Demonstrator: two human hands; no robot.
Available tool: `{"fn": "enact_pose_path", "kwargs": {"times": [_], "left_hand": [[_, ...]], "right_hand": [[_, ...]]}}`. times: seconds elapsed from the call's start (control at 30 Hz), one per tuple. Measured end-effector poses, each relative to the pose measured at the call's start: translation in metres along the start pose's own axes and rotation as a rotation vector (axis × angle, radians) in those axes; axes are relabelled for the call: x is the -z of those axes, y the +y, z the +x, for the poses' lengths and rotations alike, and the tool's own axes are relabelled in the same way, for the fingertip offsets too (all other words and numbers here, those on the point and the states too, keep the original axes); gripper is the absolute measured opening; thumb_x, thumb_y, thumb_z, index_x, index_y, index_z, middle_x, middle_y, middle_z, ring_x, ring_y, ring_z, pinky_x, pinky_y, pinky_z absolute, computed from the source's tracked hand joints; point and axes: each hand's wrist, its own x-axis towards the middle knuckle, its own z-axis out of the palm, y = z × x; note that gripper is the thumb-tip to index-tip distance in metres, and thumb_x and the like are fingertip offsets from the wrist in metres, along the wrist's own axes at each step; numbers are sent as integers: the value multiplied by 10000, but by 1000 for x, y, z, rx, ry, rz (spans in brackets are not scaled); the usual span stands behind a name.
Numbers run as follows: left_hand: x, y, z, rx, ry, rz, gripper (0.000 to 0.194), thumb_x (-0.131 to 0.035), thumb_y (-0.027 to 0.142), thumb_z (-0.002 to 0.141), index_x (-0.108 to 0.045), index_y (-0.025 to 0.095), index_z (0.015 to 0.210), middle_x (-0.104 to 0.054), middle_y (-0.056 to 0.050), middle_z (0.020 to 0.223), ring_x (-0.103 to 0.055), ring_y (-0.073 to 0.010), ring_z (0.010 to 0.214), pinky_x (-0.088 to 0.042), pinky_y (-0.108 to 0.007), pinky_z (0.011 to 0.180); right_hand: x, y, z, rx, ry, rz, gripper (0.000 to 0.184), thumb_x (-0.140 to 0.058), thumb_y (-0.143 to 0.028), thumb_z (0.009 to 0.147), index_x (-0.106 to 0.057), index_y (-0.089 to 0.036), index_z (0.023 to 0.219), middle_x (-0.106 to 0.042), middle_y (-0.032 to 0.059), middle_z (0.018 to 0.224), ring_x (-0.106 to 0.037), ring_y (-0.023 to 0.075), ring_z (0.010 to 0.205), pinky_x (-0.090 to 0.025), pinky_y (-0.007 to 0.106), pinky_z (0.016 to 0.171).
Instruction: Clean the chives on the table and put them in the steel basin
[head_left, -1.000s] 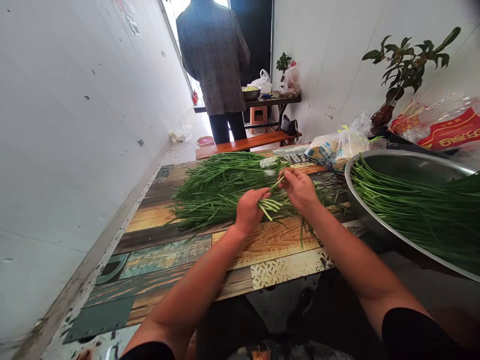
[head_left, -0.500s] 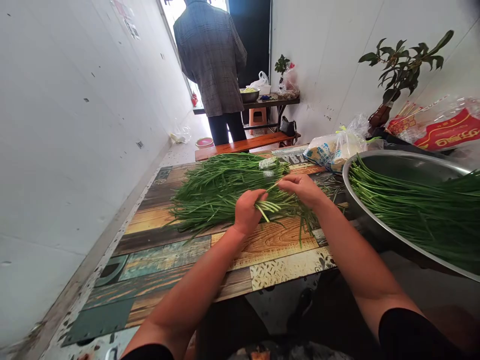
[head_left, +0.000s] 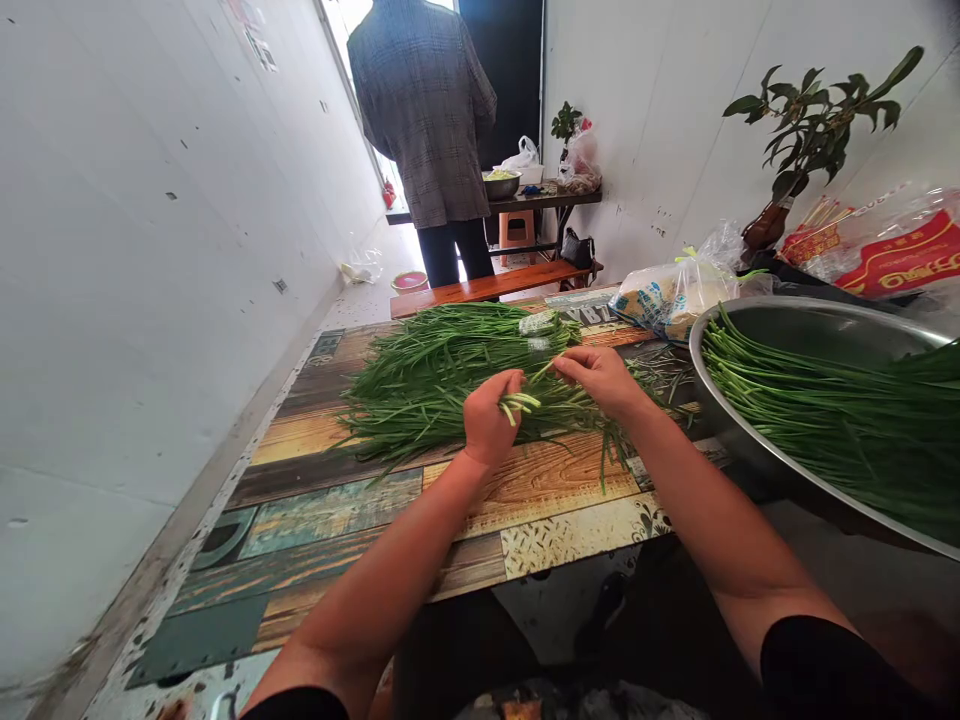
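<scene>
My left hand (head_left: 491,415) is closed around a small bunch of garlic chives (head_left: 520,403), their pale stem ends poking out to the right. Just right of it, my right hand (head_left: 596,376) pinches the end of a thin chive stalk that runs toward the left hand. Behind and beneath both hands spreads a large heap of green chives (head_left: 435,350) on the table, with whitish bands (head_left: 538,323) round the stems at its right end. Thin trimmings (head_left: 660,375) lie scattered by my right wrist. Many more chives (head_left: 825,410) fill a steel basin (head_left: 780,475) at the right.
The wood-patterned table (head_left: 322,520) runs beside a white wall (head_left: 112,300). Plastic bags (head_left: 675,295) and a plant in a brown vase (head_left: 766,228) stand behind the basin. Beyond an orange bench (head_left: 480,290), a person in a grey checked jacket (head_left: 427,110) faces away at another table.
My left hand has shifted slightly left and up with its bunch, whose stem ends now stick out less. My right hand keeps its pinch almost in place.
</scene>
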Motion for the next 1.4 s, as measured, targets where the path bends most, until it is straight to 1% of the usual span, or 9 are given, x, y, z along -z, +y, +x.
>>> {"fn": "enact_pose_path", "kwargs": {"times": [0.2,0.3,0.4,0.47,0.5,0.67,1.07,1.2,1.4], "left_hand": [[3,-2,4,-51,55,37,207,-672,353,809,-686,184,690,-580,-1,662,-533,-112,634,-431,-229,598],[4,-2,5,-43,70,109,267,-641,340,834,-639,174,625,-508,11,594,-487,-111,601,-409,-231,589],[4,-2,5,-32,36,136,194,-496,236,911,-675,176,954,-595,-15,730,-543,-122,694,-449,-242,674],[2,-2,5,-36,5,98,298,-443,190,925,-596,184,1181,-658,-41,889,-593,-125,781,-477,-254,742],[1,-2,4,-51,-17,72,306,-446,194,927,-589,189,1197,-676,-47,937,-613,-127,817,-487,-259,771],[-3,-6,0,-108,-155,31,146,-590,288,873,-705,208,917,-737,-36,887,-668,-151,796,-516,-270,763],[1,-1,2,-42,-218,26,187,-514,237,902,-689,191,856,-720,-33,778,-641,-143,713,-468,-249,683],[1,0,2,-24,-213,18,180,-522,229,891,-684,189,824,-711,-30,764,-629,-141,700,-457,-246,669],[0,1,2,-1,-206,12,185,-522,235,888,-679,186,803,-701,-20,731,-621,-132,679,-455,-240,662]], "right_hand": [[3,6,2,-1,91,16,312,-630,-447,717,-610,-154,611,-483,-25,525,-396,91,520,-307,256,525],[3,6,2,8,84,5,317,-623,-446,716,-602,-153,599,-480,-24,522,-395,92,521,-304,256,523],[2,3,1,25,60,-37,327,-619,-449,715,-593,-150,587,-481,-23,532,-386,90,529,-298,253,524],[-1,1,-1,44,48,-67,325,-620,-447,713,-587,-149,586,-463,-29,534,-371,86,531,-292,251,523],[-2,1,-2,54,44,-78,322,-620,-445,712,-583,-150,587,-451,-33,535,-363,84,532,-290,249,523],[-9,-2,-4,89,12,-134,316,-607,-433,729,-569,-154,586,-425,-37,546,-347,83,543,-291,246,533],[-2,-2,-4,180,-169,-192,299,-494,-400,828,-620,-152,717,-488,-15,621,-400,105,595,-305,239,561],[-2,-5,-4,213,-110,-232,252,-518,-353,797,-637,-150,706,-551,8,664,-447,116,619,-333,252,591],[-5,-3,-3,134,94,-195,219,-560,-345,738,-657,-159,674,-592,11,647,-469,121,607,-348,258,581]]}}
